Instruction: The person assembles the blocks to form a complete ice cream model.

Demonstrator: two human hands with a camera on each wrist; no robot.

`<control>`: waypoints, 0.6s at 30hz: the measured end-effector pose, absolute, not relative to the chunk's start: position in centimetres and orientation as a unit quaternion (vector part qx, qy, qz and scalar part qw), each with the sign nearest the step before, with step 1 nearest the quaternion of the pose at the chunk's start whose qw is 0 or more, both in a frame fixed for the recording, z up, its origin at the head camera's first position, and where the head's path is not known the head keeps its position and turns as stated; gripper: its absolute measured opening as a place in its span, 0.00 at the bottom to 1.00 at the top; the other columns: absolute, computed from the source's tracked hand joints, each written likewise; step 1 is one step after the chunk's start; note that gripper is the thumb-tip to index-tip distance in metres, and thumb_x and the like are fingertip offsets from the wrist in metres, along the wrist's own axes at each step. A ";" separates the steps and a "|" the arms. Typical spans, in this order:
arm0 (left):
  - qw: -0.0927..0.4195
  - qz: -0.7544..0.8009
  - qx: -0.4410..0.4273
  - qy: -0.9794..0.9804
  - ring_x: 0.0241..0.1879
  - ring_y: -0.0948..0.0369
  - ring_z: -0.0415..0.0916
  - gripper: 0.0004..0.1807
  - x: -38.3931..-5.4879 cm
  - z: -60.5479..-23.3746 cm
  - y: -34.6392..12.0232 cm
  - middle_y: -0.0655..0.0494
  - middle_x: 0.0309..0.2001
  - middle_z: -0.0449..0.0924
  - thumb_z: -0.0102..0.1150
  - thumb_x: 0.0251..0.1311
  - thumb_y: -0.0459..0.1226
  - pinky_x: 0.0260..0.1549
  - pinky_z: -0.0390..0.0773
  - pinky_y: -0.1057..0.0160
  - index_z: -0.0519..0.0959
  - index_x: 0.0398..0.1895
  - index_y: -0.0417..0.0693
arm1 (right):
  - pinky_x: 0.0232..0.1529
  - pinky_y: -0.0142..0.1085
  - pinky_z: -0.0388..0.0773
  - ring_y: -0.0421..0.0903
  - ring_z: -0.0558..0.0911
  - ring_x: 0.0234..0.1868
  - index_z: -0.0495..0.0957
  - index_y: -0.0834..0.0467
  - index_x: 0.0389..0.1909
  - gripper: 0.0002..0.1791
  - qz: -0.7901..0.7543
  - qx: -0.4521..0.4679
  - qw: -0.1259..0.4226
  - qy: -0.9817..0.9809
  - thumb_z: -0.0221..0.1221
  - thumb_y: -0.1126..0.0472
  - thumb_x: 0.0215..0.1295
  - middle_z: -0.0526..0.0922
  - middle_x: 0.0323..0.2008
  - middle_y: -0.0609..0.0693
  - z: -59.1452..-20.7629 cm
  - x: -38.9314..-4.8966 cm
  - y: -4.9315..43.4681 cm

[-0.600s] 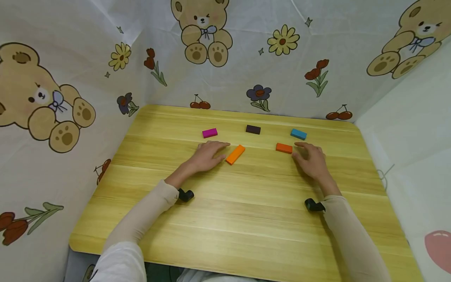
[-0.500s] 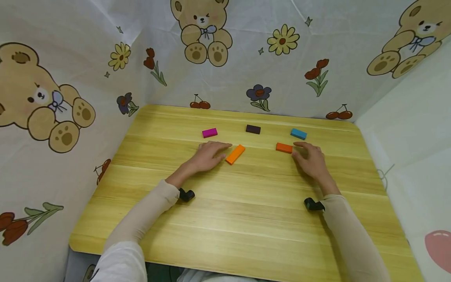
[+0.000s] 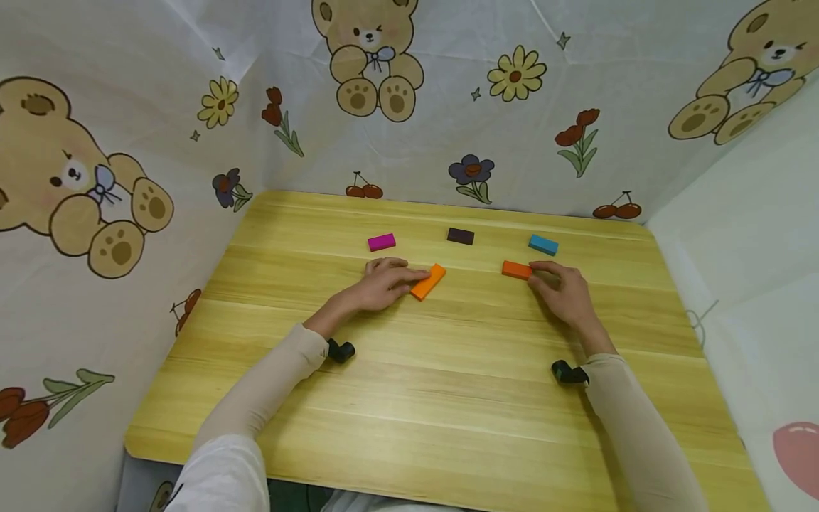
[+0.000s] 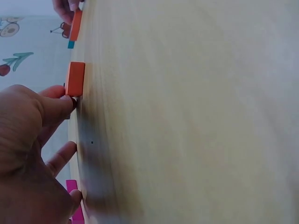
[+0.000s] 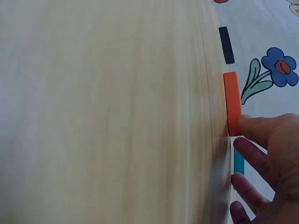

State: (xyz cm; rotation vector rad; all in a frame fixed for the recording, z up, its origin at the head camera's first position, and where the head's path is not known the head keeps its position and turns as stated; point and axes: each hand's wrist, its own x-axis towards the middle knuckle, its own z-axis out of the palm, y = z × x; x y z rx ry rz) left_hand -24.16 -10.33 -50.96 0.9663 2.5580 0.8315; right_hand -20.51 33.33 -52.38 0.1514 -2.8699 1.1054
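My left hand [image 3: 384, 284] pinches a bright orange block [image 3: 429, 286], lying slantwise on the wooden table, between thumb and index finger. In the left wrist view, thumb and index finger are at the near end of this orange block [image 4: 75, 79], with the other fingers spread toward the table. Farther right, my right hand [image 3: 566, 290] pinches the right end of a red-orange block [image 3: 515, 270] with thumb and index finger. The right wrist view shows the thumb against that red-orange block [image 5: 232, 105]; the index fingertip is hidden there.
Behind the hands lie a magenta block [image 3: 382, 242], a dark brown block [image 3: 461, 236] and a blue block [image 3: 543, 245] in a loose row. A white cloth printed with bears and flowers encloses the wooden table [image 3: 448, 398] at the back and sides.
My left index finger has come down from beside the orange block onto it. My right thumb and index finger have closed in on the red-orange block's end. The blocks lie as before.
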 end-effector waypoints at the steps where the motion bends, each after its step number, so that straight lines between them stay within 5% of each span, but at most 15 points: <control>1: 0.141 0.289 0.335 0.886 0.85 0.49 0.53 0.27 -24.2 -51.0 -10.3 0.63 0.78 0.74 0.52 0.83 0.40 0.77 0.39 0.34 0.71 0.80 0.68 | 0.77 0.74 0.53 0.73 0.67 0.77 0.81 0.54 0.70 0.22 0.358 0.051 0.033 -0.932 0.61 0.52 0.81 0.77 0.73 0.67 -52.4 -20.6 33.3; 6: 0.140 0.287 0.332 0.887 0.84 0.50 0.54 0.26 -24.2 -51.1 -10.2 0.63 0.75 0.78 0.58 0.80 0.45 0.77 0.40 0.35 0.73 0.79 0.70 | 0.77 0.77 0.46 0.74 0.66 0.77 0.82 0.54 0.69 0.21 0.353 0.051 0.036 -0.934 0.62 0.53 0.81 0.78 0.72 0.67 -52.5 -20.8 33.1; 18: 0.119 0.297 0.329 0.888 0.82 0.50 0.60 0.26 -23.6 -51.4 -9.3 0.64 0.75 0.79 0.64 0.76 0.47 0.78 0.43 0.33 0.77 0.75 0.68 | 0.76 0.74 0.53 0.71 0.71 0.74 0.84 0.53 0.67 0.19 0.356 0.053 0.047 -0.932 0.63 0.57 0.80 0.80 0.70 0.66 -52.4 -21.3 32.8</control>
